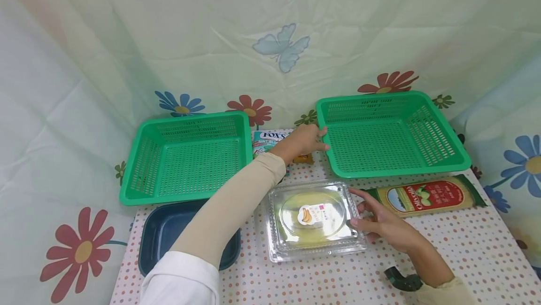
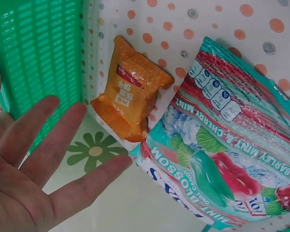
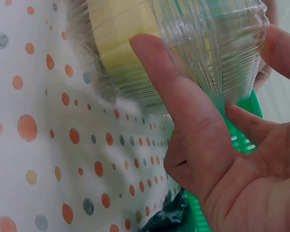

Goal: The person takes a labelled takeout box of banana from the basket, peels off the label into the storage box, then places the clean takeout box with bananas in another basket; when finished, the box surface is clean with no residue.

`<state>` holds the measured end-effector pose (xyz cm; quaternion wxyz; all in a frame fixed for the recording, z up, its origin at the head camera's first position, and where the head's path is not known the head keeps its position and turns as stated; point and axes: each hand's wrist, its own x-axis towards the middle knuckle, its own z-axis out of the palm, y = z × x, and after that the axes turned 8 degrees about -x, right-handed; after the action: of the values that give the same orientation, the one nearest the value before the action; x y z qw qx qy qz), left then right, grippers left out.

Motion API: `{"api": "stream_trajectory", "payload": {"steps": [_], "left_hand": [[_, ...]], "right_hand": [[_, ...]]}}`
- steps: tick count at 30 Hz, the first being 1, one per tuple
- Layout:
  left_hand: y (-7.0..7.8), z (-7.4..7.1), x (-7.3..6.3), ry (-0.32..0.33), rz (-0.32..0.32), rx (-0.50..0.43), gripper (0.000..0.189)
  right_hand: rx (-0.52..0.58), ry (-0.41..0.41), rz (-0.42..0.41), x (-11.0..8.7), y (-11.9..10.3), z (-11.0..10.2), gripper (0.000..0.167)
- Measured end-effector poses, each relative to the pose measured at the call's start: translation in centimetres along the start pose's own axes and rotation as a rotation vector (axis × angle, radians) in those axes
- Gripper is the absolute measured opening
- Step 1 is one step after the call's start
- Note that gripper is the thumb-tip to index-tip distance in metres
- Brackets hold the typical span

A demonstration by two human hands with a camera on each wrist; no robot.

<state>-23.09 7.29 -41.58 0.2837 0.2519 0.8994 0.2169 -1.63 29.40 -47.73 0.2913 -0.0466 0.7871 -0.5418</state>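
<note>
In the head view, a clear plastic clamshell box [image 1: 313,215] holds something yellow under a banana label. My right hand [image 1: 384,225] grips its right side, with the thumb and fingers spread along the edge. The right wrist view has the thumb pressed to the ridged plastic box [image 3: 208,53]. My left hand [image 1: 302,141] reaches across to the left rim of the right green basket [image 1: 393,173], fingertips at the rim. In the left wrist view the left hand [image 2: 43,169] has its fingers spread, close to an orange-wrapped snack [image 2: 130,92] and a Fox's candy bag [image 2: 222,145].
Another green basket [image 1: 131,164] stands at the left, behind a dark blue tray [image 1: 145,244] partly covered by my left arm. An Olivoilà noodle pack [image 1: 427,197] lies in front of the right basket. A patterned curtain [image 1: 203,51] hangs behind the dotted tablecloth [image 1: 338,281].
</note>
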Motion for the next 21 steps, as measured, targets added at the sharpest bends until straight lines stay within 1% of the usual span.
{"api": "stream_trajectory", "payload": {"steps": [2,9,15,21], "left_hand": [[0.13,-0.10,-0.05,-0.008,-0.013,-0.003,0.072],[0.40,-0.33,-0.15,-0.011,-0.031,-0.003,0.073],[0.50,-0.28,-0.11,-0.017,-0.035,-0.008,0.073],[0.59,-0.24,-0.07,-0.022,-0.049,-0.009,0.073]], "right_hand": [[0.005,0.006,0.019,0.11,-0.10,0.12,0.080],[-0.022,0.026,0.011,0.53,-0.36,0.61,0.082],[-0.022,0.048,0.032,0.75,-0.58,0.91,0.082],[-0.023,0.058,0.031,0.80,-0.44,1.04,0.083]]}}
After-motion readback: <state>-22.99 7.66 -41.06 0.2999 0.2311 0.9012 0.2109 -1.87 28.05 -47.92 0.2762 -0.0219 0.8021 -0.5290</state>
